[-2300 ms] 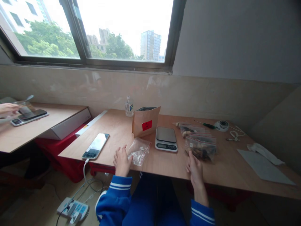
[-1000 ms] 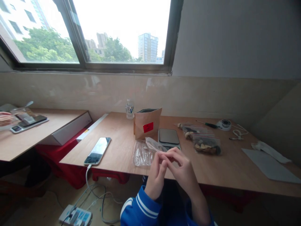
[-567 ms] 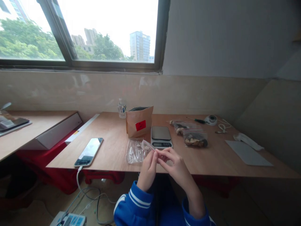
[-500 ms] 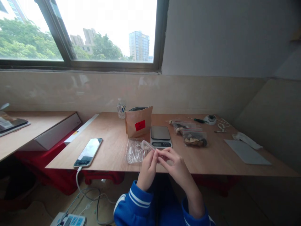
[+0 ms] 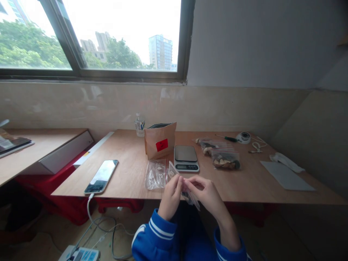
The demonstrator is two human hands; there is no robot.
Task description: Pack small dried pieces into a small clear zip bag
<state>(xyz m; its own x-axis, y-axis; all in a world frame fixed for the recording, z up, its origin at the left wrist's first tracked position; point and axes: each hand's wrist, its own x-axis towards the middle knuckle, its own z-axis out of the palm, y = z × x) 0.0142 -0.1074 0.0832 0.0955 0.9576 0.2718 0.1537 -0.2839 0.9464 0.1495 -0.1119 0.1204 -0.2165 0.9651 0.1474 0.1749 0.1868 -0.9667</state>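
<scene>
The left hand and the right hand are curled in, and their fingertips pinch one little clear bag over the near edge of the table. It looks thin, light, floppy and slippery, so I think its stiffer zip edge is best to hold. The scale sits at 12 o'clock from the hands.

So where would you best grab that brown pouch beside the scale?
Probably by its top rim, from above: the pouch stands upright with its mouth open, so one wall can be pinched there. The scale sits close on its right and clear bags lie in front, so those sides look crowded.
</scene>
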